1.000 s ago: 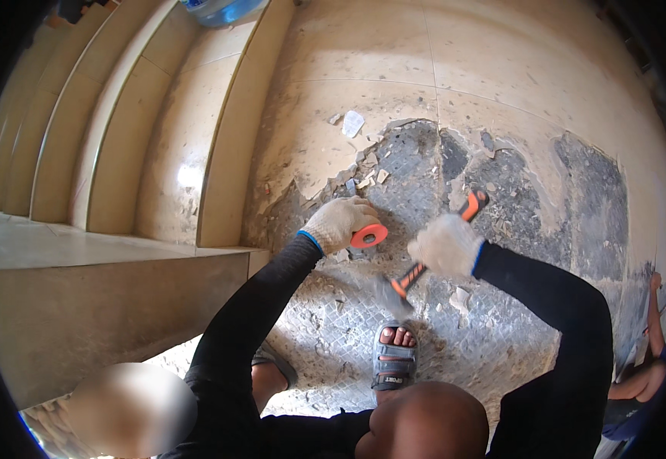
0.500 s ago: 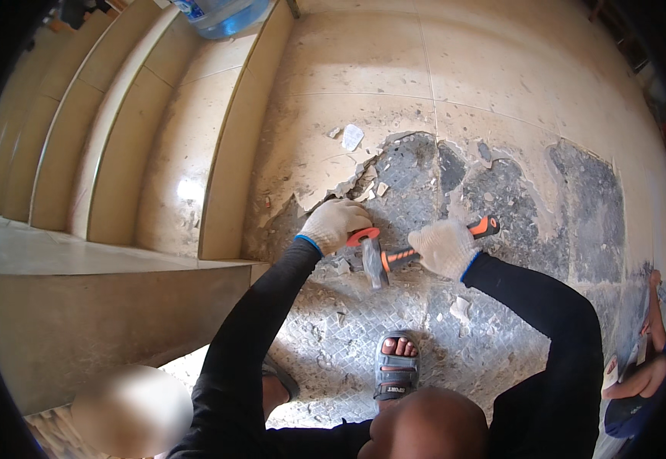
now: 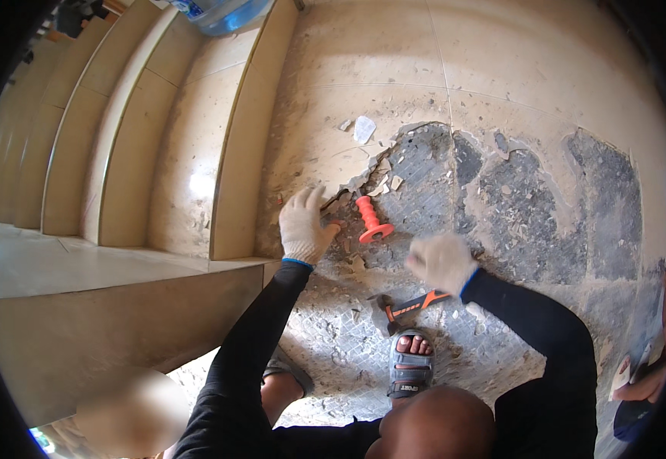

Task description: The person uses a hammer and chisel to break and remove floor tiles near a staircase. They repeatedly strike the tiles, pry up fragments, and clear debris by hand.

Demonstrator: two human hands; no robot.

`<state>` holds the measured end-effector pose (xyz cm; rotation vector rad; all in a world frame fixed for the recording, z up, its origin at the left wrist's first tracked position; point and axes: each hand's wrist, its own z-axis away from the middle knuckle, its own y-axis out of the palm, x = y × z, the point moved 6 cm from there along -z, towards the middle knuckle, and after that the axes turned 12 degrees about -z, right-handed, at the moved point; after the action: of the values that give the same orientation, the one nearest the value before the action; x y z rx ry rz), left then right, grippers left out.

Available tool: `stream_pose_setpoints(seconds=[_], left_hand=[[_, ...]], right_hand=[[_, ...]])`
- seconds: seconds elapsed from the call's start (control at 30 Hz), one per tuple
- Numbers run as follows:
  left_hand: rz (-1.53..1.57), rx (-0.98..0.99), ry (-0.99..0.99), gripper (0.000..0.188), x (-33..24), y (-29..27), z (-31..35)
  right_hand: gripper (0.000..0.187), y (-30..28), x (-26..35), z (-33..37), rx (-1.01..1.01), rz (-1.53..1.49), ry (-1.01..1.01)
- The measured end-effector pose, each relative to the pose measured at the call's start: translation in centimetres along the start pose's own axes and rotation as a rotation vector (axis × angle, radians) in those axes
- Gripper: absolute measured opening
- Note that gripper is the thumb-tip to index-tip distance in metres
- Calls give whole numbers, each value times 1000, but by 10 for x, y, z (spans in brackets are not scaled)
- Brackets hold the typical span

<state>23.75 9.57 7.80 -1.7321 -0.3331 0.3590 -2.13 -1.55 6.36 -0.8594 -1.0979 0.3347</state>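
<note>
My left hand [image 3: 305, 226], in a white glove, rests with fingers spread on the broken edge of the beige floor tile [image 3: 325, 153]. Just to its right a chisel with an orange grip [image 3: 369, 220] lies loose on the bared grey mortar [image 3: 425, 176]. My right hand [image 3: 441, 260], also gloved and blurred by motion, hovers above the rubble and holds nothing. Below it a hammer with an orange and black handle [image 3: 413, 304] lies on the floor, near my sandalled foot [image 3: 409, 367].
Beige tiled steps [image 3: 157, 153] rise on the left, with a low ledge [image 3: 81, 306] beside me. A blue water bottle [image 3: 218, 11] stands at the top. Tile shards [image 3: 363, 128] litter the floor. Another person's limbs [image 3: 643, 375] show at the right edge.
Both tools have been let go: the chisel now lies on the mortar and the hammer on the floor. My left hand has moved left onto the tile edge; my right hand has dropped lower.
</note>
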Motion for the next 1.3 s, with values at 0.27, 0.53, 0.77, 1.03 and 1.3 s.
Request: stream_pose_setpoints(seconds=[0.27, 0.53, 0.77, 1.03, 1.3], left_hand=[[-57, 97, 23, 69, 26, 19, -18], [-49, 120, 203, 43, 28, 20, -30], [-133, 0, 307, 30, 25, 23, -23], [-138, 5, 278, 36, 35, 12, -32], [-108, -187, 262, 33, 30, -3, -33]], right_hand=[[34, -17, 7, -145, -140, 358, -248], [44, -9, 13, -194, -96, 372, -485], [51, -15, 9, -207, -97, 242, -526], [51, -27, 18, -205, -76, 148, -616], [15, 0, 17, -216, -207, 498, -523]])
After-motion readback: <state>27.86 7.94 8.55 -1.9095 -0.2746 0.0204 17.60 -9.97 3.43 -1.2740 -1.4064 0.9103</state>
